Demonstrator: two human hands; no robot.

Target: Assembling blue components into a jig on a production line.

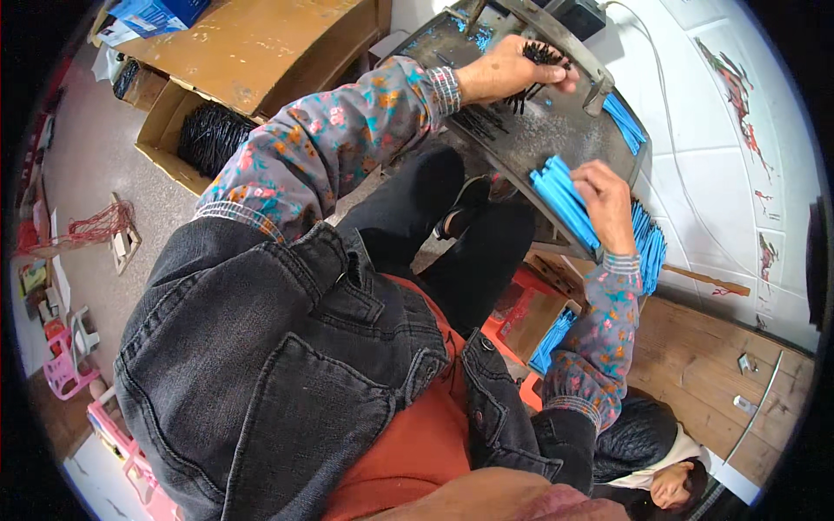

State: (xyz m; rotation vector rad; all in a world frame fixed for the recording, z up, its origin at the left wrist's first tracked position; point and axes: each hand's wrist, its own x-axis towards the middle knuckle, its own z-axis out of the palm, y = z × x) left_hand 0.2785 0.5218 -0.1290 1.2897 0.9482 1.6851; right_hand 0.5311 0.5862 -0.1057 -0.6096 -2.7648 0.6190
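Note:
My left hand is closed around a bunch of thin black sticks, their ends fanning out past the fingers above a dark metal worktop. My right hand rests with curled fingers on a bundle of slim blue tubes at the worktop's near edge. Its fingertips grip the side of that bundle; how many tubes they hold is hidden. More black sticks lie loose on the worktop below my left wrist. Another group of blue tubes lies at the worktop's right edge.
A metal arm arches over the worktop's far part. Further blue tubes stick out beyond my right wrist, and a box of them sits below. At left, a carton holds black sticks beside a brown cabinet. Another person is at lower right.

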